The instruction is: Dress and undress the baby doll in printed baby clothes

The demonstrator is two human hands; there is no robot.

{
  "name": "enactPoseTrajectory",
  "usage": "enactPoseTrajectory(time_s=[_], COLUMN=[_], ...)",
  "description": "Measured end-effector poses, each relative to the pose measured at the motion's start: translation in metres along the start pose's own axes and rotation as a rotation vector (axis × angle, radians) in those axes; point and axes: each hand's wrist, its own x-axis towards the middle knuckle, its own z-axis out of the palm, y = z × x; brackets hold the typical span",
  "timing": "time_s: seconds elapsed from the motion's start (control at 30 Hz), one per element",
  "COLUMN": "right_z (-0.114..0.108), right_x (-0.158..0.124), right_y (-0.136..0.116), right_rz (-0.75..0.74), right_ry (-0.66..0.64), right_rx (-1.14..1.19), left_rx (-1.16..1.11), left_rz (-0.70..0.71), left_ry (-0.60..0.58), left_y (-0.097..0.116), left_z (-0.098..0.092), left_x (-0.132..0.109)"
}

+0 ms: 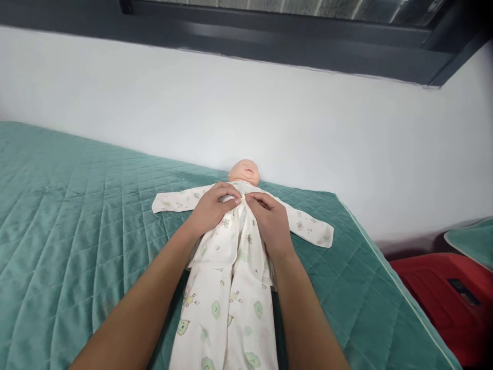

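A baby doll (pixel 245 172) lies on its back, its head toward the wall. It wears a white patterned top (pixel 219 241) with both sleeves spread out sideways, and white patterned trousers (pixel 227 318) reaching toward me. At the upper chest, my left hand (pixel 215 205) pinches one front edge of the top. My right hand (pixel 269 218) pinches the other edge right beside it, with the fingertips of both hands nearly meeting at a small fastening. Below my hands the front of the top hangs slightly parted.
Under the doll is a green quilted cover (pixel 96 231), its piped edge running down the right side. Behind stands a white wall (pixel 231 108) below a dark window frame (pixel 231 36). A red plastic object (pixel 435 293) is at the lower right, beyond the edge.
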Motion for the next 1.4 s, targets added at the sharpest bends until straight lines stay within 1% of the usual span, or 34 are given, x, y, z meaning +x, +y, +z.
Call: enactPoseTrajectory(time_s=[0.2,0.33,0.5,0.6,0.77,0.83,0.93,1.03,1.3,1.4], right_z=[-0.008,-0.010,-0.009,-0.008,-0.005,-0.005,-0.005,-0.006,-0.008,-0.008], right_x=[0.003,0.004,0.003,0.003,0.001,0.001,0.001,0.002,0.002,0.001], right_y=[0.003,-0.002,-0.009,-0.010,-0.011,-0.011,-0.010,-0.009,-0.003,-0.004], right_rz=[-0.029,0.002,0.055,0.051,0.025,0.015,0.004,0.002,0.014,0.019], right_ry=[-0.093,-0.125,-0.125,-0.116,-0.111,-0.113,-0.118,-0.119,-0.112,-0.132], right_rx=[-0.062,-0.195,-0.249,-0.274,-0.312,-0.318,-0.324,-0.329,-0.329,-0.336], left_rx=[-0.007,0.009,0.011,0.008,0.078,0.091,0.048,0.043,0.066,0.091], left_rz=[-0.020,-0.041,-0.061,-0.060,-0.061,-0.042,0.015,0.035,-0.037,-0.061], left_ry=[0.004,0.007,0.005,-0.006,0.019,0.028,0.045,0.012,-0.069,-0.072], left_y=[-0.001,0.000,0.002,0.004,0.006,0.006,0.006,0.005,0.007,0.011], left_z=[0.000,-0.001,-0.001,0.000,0.003,0.004,0.004,0.003,-0.002,-0.001], left_x=[0.001,0.002,0.002,0.002,0.001,0.001,-0.001,0.000,0.000,0.000])
